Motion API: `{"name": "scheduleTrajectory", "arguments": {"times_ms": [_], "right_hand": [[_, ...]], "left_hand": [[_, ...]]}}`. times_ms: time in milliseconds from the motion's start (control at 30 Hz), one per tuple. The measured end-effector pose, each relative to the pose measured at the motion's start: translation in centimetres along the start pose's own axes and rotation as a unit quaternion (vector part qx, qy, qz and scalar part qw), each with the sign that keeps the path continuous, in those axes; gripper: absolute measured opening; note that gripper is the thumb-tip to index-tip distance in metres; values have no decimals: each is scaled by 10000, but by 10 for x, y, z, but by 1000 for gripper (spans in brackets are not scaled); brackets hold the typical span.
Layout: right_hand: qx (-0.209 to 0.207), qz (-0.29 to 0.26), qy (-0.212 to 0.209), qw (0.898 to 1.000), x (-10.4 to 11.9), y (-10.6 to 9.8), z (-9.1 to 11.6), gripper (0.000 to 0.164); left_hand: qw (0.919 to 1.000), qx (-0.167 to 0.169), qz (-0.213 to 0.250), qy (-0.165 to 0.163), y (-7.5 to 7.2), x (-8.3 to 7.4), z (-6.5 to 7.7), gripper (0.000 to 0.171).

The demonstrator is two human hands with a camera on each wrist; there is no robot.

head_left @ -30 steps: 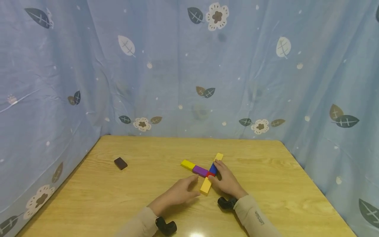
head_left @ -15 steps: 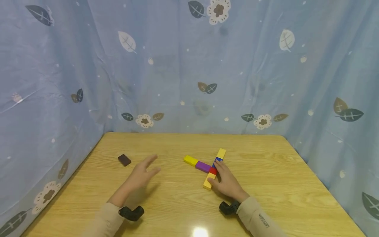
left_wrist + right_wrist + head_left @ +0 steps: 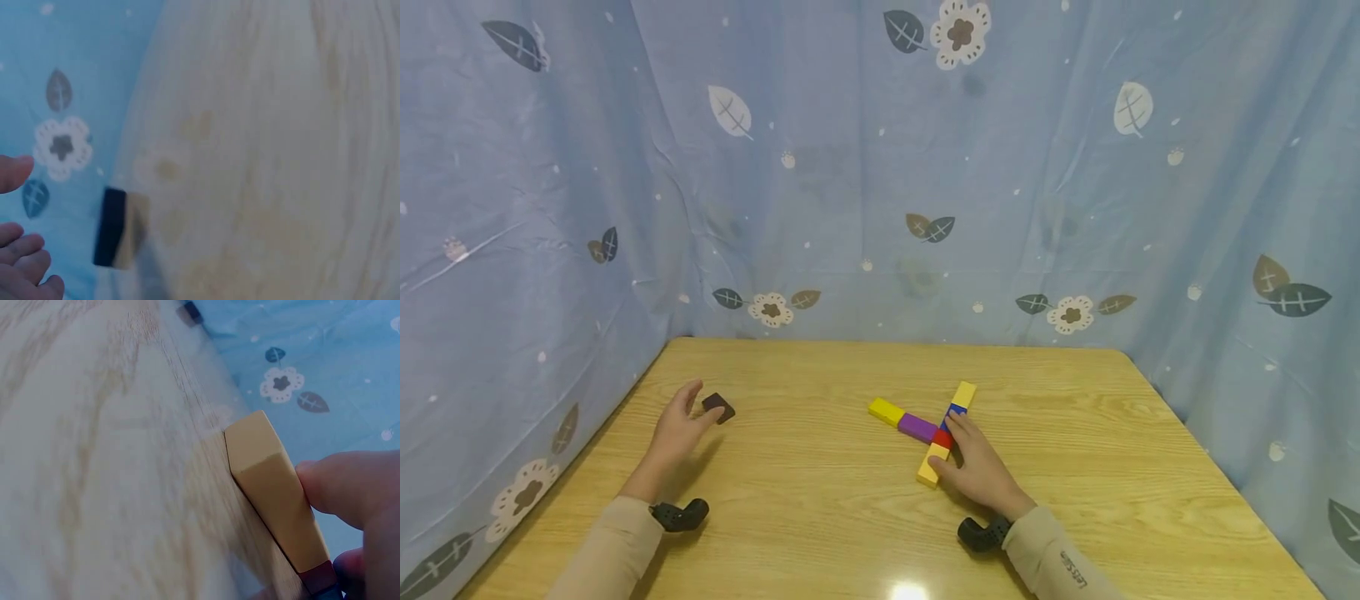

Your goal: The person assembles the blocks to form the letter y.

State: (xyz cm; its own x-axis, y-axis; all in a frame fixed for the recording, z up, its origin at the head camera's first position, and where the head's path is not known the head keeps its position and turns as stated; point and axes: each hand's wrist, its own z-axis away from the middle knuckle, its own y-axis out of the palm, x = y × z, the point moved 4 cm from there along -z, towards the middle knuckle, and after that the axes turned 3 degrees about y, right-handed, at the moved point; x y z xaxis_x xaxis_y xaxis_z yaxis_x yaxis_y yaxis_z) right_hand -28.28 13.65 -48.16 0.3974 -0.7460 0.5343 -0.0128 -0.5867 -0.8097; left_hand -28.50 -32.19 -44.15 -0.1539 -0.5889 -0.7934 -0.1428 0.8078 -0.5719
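Observation:
My left hand [image 3: 674, 432] is at a small dark brown block [image 3: 718, 402], thumb and fingers spread on either side of it. In the left wrist view the dark block [image 3: 109, 228] stands apart from the fingertips. My right hand [image 3: 981, 477] rests on a row of coloured blocks, its thumb touching the near orange-yellow block [image 3: 269, 481] and its fingers over the blue block [image 3: 957, 409]. Between those two lies a red block [image 3: 942, 439]. A pale yellow block [image 3: 965, 393] ends the row at the far side. Branching left are a purple block [image 3: 917, 427] and a bright yellow block [image 3: 886, 412].
The blocks lie on a wood-grain table [image 3: 820, 508]. A blue curtain [image 3: 850, 167] with leaves and flowers hangs behind the table and along both sides. Each wrist wears a black camera mount [image 3: 681, 515].
My left hand has moved from beside the joined blocks leftward across the table to the dark block. The right hand stays on the row, and the view has shifted slightly.

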Motion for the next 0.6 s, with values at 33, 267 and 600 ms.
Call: {"name": "scheduleTrajectory", "arguments": {"times_ms": [33, 267, 600], "right_hand": [[-13, 9, -8, 10000, 0, 0, 0, 79], [-133, -36, -59, 9999, 0, 3, 0, 77], [-62, 38, -3, 10000, 1, 2, -1, 77]], "left_hand": [[10000, 40, 9, -78, 0, 4, 0, 83], [9983, 279, -54, -499, 6, 30, -5, 92], [9930, 604, -878, -501, 4, 46, -12, 97]]}}
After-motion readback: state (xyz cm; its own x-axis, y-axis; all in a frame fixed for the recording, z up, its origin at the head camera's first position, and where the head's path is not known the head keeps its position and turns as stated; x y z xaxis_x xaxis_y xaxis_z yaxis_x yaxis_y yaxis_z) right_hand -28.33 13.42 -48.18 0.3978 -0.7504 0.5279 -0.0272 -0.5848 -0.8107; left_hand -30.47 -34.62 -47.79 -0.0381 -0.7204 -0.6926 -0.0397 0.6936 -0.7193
